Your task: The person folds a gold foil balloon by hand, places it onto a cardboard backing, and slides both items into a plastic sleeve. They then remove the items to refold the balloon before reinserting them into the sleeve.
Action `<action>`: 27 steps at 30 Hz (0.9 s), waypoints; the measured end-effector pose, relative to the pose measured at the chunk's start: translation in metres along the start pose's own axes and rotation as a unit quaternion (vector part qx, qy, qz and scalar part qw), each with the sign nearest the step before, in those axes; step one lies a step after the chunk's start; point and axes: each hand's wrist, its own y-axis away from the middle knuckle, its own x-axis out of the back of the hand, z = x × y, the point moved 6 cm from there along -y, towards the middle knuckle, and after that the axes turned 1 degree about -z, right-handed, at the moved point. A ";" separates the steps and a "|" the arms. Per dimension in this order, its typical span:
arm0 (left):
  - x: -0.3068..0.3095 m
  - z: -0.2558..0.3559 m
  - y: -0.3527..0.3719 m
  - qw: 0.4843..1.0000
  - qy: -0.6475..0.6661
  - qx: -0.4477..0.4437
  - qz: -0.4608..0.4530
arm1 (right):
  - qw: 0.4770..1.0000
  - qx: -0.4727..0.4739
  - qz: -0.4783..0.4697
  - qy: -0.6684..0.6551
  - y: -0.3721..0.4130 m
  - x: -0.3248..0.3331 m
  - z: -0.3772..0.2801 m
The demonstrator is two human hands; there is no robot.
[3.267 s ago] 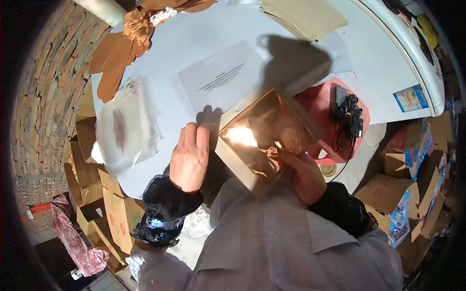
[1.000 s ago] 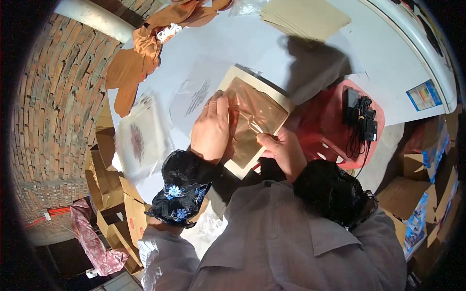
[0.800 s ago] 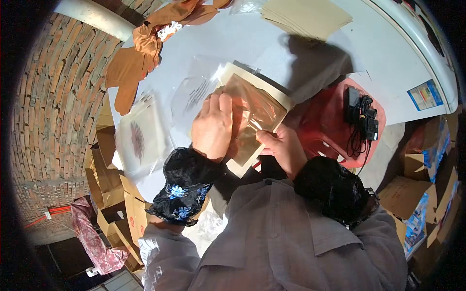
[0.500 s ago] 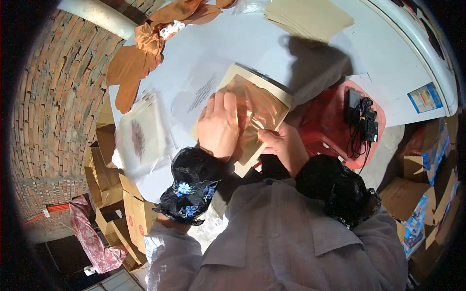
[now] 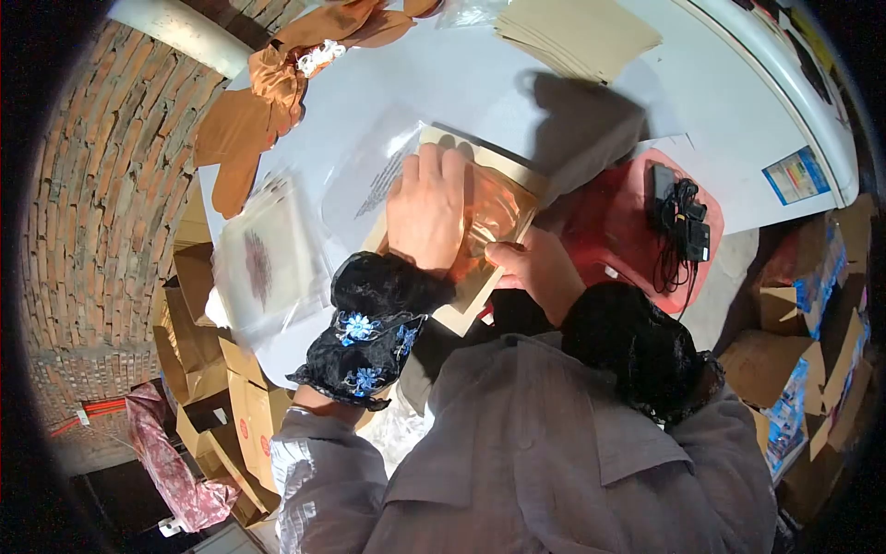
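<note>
A cream card (image 5: 506,162) lies aslant on the white table in front of me, with thin, shiny brown fabric (image 5: 496,205) spread over it. My left hand (image 5: 426,210) lies flat across the fabric's left side, its fingers stretched towards the card's far end. At the near right edge, my right hand (image 5: 540,268) pinches the fabric and card, thumb on top. Its other fingers are hidden underneath. Just left of the card is a clear plastic bag (image 5: 369,175) with printed text.
More clear printed bags (image 5: 272,263) are stacked on the table's left. Brown fabric pieces (image 5: 235,138) lie at the far left, and cream cards (image 5: 577,37) at the back. Right of my hands, a red stool (image 5: 600,231) carries black adapters with cables (image 5: 681,217). Open cardboard boxes (image 5: 254,397) flank me.
My left hand has slid across the fabric towards the card's far end. My right hand keeps its pinch at the near right edge. The whole view has shifted slightly.
</note>
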 end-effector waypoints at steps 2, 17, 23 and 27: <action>0.000 -0.005 0.002 1.000 0.021 0.017 -0.006 | 1.000 0.007 -0.019 0.013 0.006 -0.005 -0.007; -0.006 -0.001 0.000 0.966 0.196 -0.144 -0.091 | 0.996 0.085 0.003 -0.015 -0.006 -0.002 0.012; -0.027 -0.011 -0.015 0.944 0.216 -0.160 -0.192 | 1.000 0.012 -0.014 -0.023 -0.002 -0.007 0.013; -0.041 -0.014 -0.017 0.947 0.208 -0.169 -0.178 | 0.997 0.079 0.015 -0.021 -0.005 -0.006 0.013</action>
